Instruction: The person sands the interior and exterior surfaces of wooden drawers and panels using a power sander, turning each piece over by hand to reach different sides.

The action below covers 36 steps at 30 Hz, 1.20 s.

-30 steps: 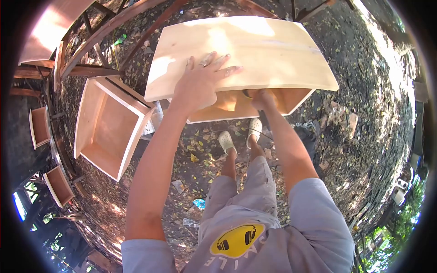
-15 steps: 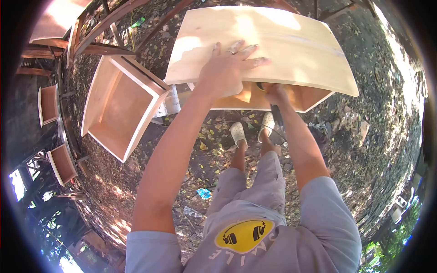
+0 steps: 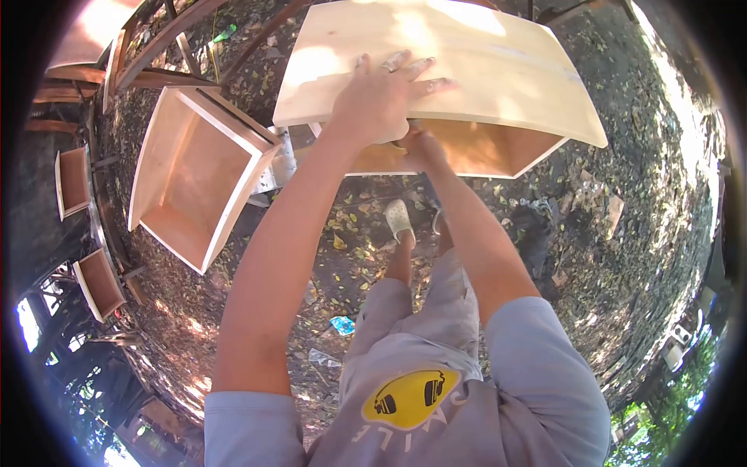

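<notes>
The wooden drawer [image 3: 537, 142] is in front of the person, its broad, pale front panel [image 3: 467, 74] uppermost and its open box below, facing the body. The left hand [image 3: 373, 105] lies flat on the panel near its lower edge, fingers spread wide and gripping nothing. The right hand [image 3: 422, 149] is just under that edge, at the mouth of the box, with its fingers bent in — a small dark object shows beside them, but how they close on it I cannot tell.

The panel overhangs the box at both sides. At its left corner, room is tight: a second drawer [image 3: 198, 175] sits tilted there, its nearest corner close to the panel; whether they touch is unclear. On the right, leaf-strewn ground [image 3: 622, 210] lies open beside the panel. Between the box's lower rim and the pale clog [image 3: 398, 218] there is a narrow strip of ground. Farther left, well apart, are two smaller drawers [image 3: 74, 180] — one above the other in view.
</notes>
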{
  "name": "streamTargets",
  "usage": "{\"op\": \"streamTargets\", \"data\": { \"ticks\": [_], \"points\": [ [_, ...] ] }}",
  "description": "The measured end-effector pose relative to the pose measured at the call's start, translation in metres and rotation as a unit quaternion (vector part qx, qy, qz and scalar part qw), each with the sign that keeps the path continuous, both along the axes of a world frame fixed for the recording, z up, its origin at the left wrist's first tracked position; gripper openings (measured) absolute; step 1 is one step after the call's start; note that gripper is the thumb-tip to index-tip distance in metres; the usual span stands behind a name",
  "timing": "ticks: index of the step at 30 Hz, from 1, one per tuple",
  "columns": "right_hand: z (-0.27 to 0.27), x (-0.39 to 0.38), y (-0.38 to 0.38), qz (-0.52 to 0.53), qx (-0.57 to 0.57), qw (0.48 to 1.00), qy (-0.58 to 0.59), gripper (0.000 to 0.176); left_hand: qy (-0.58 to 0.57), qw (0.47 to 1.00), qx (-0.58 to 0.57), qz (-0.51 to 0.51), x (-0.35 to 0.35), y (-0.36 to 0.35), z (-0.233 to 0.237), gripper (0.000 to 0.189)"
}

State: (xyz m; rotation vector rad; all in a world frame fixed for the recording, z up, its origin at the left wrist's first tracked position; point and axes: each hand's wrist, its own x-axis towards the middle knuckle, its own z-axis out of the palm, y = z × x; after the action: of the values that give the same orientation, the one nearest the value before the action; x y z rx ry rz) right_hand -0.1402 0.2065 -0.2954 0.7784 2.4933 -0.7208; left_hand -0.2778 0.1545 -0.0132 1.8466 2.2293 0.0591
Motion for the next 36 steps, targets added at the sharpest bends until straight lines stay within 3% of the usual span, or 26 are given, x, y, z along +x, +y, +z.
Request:
{"op": "streamTargets", "data": {
  "ticks": [1,3,5,9,12,13,14,16,17,19,22,26,28,29,30,32,34,36],
  "points": [
    [-0.007,0.019,0.020,0.028,0.033,0.999,-0.015,0.050,0.000,1.000,-0.003,0.000,0.000,0.000,-0.001,0.087],
    [-0.019,0.071,0.063,-0.046,0.076,0.995,0.045,0.041,0.002,1.000,-0.007,0.000,-0.002,0.000,-0.002,0.088],
    [-0.020,0.127,0.111,0.027,0.102,0.994,0.009,0.040,0.001,1.000,-0.009,0.000,-0.002,-0.001,-0.003,0.088],
    [-0.005,0.164,0.124,-0.106,0.097,0.988,-0.058,0.036,0.010,1.000,-0.022,0.001,0.000,-0.001,0.000,0.089],
    [-0.033,0.142,0.101,-0.070,0.064,0.994,-0.047,0.036,0.019,0.999,-0.030,-0.001,0.002,-0.002,0.003,0.089],
    [-0.011,0.104,0.076,-0.023,0.030,0.998,-0.055,0.037,0.025,0.999,-0.034,-0.003,0.002,-0.002,0.001,0.089],
    [0.026,0.068,0.046,-0.075,0.017,0.993,-0.085,0.047,0.031,0.999,-0.037,-0.005,0.001,-0.002,0.001,0.089],
    [-0.016,0.026,-0.002,0.020,0.025,0.999,0.020,0.049,0.045,0.998,-0.047,-0.010,0.002,-0.001,0.003,0.090],
    [0.018,0.002,-0.025,-0.044,-0.046,0.998,-0.005,0.052,0.051,0.997,-0.051,-0.015,0.003,0.001,0.003,0.090],
    [0.053,-0.031,-0.058,-0.013,-0.079,0.994,-0.072,0.059,0.055,0.997,-0.048,-0.020,0.002,-0.001,-0.001,0.092],
    [0.085,-0.031,-0.080,-0.093,-0.107,0.988,-0.054,0.063,0.062,0.996,-0.051,-0.024,0.001,0.001,-0.002,0.094],
    [0.103,0.011,-0.037,-0.128,-0.091,0.985,-0.074,0.065,0.051,0.997,-0.060,-0.020,0.000,0.003,0.004,0.095],
    [0.043,0.066,0.008,-0.162,-0.032,0.983,-0.082,0.061,0.034,0.998,-0.059,-0.017,-0.001,0.002,0.003,0.096],
    [0.070,0.088,0.029,-0.179,-0.001,0.980,-0.092,0.060,0.027,0.998,-0.058,-0.015,-0.001,0.002,0.003,0.096],
    [0.070,0.110,0.059,-0.158,-0.046,0.977,-0.137,0.065,0.025,0.998,-0.054,-0.012,-0.001,0.003,0.002,0.096],
    [0.095,0.156,0.080,-0.260,0.003,0.956,-0.139,0.058,0.024,0.999,-0.045,-0.006,-0.001,0.003,0.000,0.096],
    [0.094,0.180,0.086,-0.281,0.028,0.952,-0.115,0.054,0.020,0.999,-0.043,-0.001,-0.002,0.005,0.000,0.096],
    [0.074,0.181,0.081,-0.142,0.064,0.978,-0.137,0.052,0.017,0.999,-0.048,0.001,-0.002,0.005,0.000,0.094]
  ]
}}
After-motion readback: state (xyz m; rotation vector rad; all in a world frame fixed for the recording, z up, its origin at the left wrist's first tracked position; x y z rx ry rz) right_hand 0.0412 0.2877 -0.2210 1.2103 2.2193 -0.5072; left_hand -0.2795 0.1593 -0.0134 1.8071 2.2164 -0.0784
